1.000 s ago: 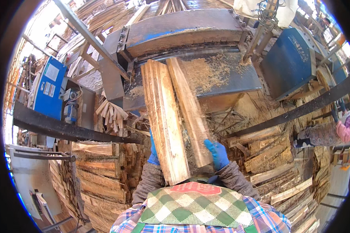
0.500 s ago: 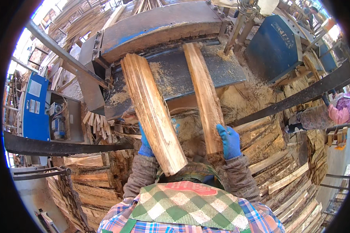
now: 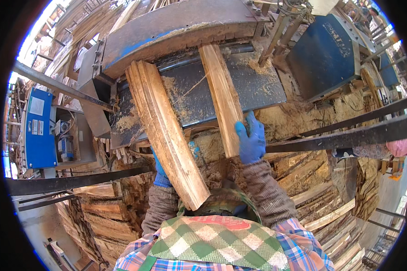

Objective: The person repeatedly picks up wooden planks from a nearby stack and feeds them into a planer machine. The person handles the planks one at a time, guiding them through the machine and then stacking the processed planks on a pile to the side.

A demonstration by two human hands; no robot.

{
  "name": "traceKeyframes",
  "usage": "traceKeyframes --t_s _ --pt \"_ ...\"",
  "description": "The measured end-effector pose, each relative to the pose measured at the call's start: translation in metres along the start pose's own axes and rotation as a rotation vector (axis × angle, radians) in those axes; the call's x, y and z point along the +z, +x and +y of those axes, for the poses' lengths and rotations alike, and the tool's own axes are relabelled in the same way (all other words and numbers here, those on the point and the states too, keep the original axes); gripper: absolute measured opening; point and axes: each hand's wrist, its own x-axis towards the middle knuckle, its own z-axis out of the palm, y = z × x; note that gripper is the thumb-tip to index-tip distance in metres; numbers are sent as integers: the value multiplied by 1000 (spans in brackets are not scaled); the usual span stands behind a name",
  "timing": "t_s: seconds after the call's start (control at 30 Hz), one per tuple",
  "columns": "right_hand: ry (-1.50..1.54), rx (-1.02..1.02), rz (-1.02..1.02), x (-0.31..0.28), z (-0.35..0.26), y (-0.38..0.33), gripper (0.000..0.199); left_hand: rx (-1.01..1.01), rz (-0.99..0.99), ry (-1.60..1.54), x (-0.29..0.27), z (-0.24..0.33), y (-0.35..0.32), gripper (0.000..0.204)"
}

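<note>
Two rough wooden slabs lie across the dark metal bed of a machine, their far ends at the opening beneath its hood. The left slab [image 3: 165, 131] is wider and ridged, and its near end juts toward me. My left hand [image 3: 161, 171], in a blue glove, holds it from underneath; fingertips show past its right edge and the palm is hidden. Beside the near end of the narrower right slab [image 3: 221, 95] is my right hand [image 3: 252, 140], also gloved in blue. Its thumb touches the slab's right edge, while the fingers stretch forward and apart.
The machine's metal hood [image 3: 181, 38] spans the far side, above the sawdust-strewn bed [image 3: 190, 99]. A blue housing [image 3: 323, 56] stands far right, a blue control box [image 3: 40, 128] at left. Dark bars [image 3: 339, 133] cross at right. Stacked slabs [image 3: 106, 212] lie on both sides of me.
Both slabs have shifted forward and left, toward the hood. My right hand has moved forward with the right slab, and its fingers have straightened. My left hand stays beneath the left slab.
</note>
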Motion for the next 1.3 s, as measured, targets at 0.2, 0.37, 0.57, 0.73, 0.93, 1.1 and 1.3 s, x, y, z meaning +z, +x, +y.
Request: traceKeyframes --t_s 0.2,0.37,0.57,0.73,0.93,1.1,1.3 --pt "-281 -234 -200 66 -9 78 38 87 -149 -107 0 13 -7 89" --pt "-183 -47 -76 91 -7 134 24 174 -8 113 39 14 -13 93" --pt "592 143 -667 41 -13 -28 46 142 232 205 43 32 -69 90" --pt "566 393 -749 -25 -35 -150 61 116 273 165 67 16 -79 86" --pt "440 127 -483 -1 -42 -156 51 11 273 242 55 39 -67 83" --pt "417 288 -496 18 -54 -145 45 -79 297 357 46 79 -47 78" --pt "-24 -229 -198 80 -38 -105 35 -75 432 383 60 73 -44 81"
